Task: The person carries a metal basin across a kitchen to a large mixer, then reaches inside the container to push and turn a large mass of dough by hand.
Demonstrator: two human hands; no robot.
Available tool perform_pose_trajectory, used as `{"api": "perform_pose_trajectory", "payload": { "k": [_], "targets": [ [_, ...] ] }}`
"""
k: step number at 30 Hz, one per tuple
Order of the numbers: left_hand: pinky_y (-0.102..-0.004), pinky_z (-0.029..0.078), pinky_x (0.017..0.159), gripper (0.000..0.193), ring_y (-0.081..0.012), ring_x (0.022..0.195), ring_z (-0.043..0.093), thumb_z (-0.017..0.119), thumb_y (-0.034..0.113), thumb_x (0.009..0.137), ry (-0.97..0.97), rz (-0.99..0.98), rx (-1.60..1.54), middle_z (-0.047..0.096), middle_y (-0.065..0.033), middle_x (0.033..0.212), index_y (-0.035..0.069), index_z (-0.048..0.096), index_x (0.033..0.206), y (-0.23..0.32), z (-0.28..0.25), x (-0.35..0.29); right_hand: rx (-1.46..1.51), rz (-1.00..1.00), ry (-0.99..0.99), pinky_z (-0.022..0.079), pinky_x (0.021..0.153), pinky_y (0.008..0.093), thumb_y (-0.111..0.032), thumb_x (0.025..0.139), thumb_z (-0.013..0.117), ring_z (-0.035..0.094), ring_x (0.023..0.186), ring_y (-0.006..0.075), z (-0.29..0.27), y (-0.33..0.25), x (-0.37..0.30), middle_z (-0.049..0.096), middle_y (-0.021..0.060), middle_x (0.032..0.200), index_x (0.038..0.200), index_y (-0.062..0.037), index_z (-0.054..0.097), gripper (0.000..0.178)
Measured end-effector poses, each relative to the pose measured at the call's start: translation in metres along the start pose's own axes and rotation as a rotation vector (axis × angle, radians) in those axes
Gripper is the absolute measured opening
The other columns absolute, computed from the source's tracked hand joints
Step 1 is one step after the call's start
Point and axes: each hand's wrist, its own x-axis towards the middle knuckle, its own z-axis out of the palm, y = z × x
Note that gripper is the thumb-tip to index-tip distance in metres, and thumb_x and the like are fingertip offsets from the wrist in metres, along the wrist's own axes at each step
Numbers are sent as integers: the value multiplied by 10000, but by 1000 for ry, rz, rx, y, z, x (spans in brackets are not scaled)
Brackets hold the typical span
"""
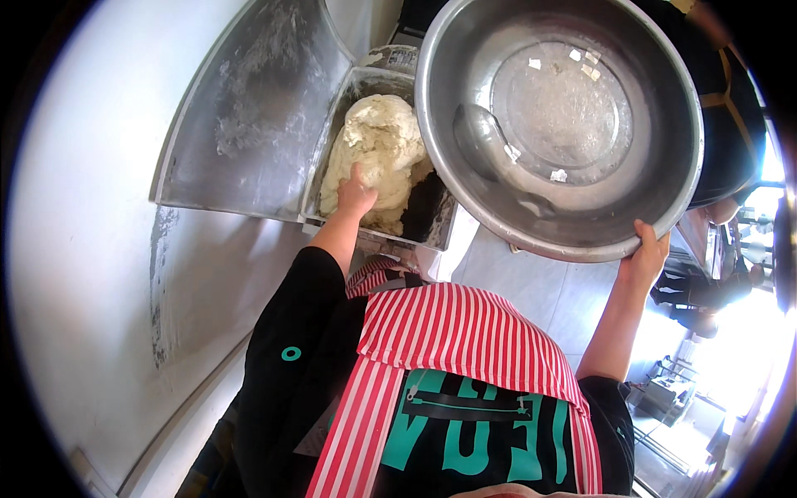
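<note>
A large pale mass of dough lies in an open metal trough ahead and slightly left. My left hand reaches over the trough's near side and rests against the dough, its index finger stretched out; the other fingers are partly hidden. On the right, my right hand grips the lower right rim of a big round steel basin, thumb and fingers around the edge. The basin is tilted so that its inside faces me, and several small white scraps stick to it.
A flour-smeared metal lid stands open left of the trough, against a white wall. Beyond the basin at the right stands a person in dark clothes. Metal equipment is at the lower right, near bright light.
</note>
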Motion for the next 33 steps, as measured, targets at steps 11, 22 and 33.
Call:
{"api": "perform_pose_trajectory", "payload": {
  "k": [11,22,33],
  "targets": [
    [-435,429,863,700,-399,1004,538,618,249,706,2,-127,-204,539,-268,1075,70,270,1286,-11,6,13,-80,-124,-54,386,880,279,55,715,514,533,947,190,13,-9,-11,561,103,1052,1160,39,494,445],
    [-425,430,859,647,-405,984,544,597,238,690,88,-121,-221,542,-291,1040,49,313,1240,-13,5,11,-152,-220,-89,385,875,275,50,732,537,534,931,175,23,-23,-13,571,93,1033,1145,34,510,414],
    [-415,409,908,829,-399,1103,485,583,307,733,100,-87,-91,331,-290,1330,120,154,1417,-8,-1,6,-135,-286,-136,378,904,296,47,750,537,536,971,194,26,-36,-21,567,107,1083,1167,46,499,419]
  ]
}}
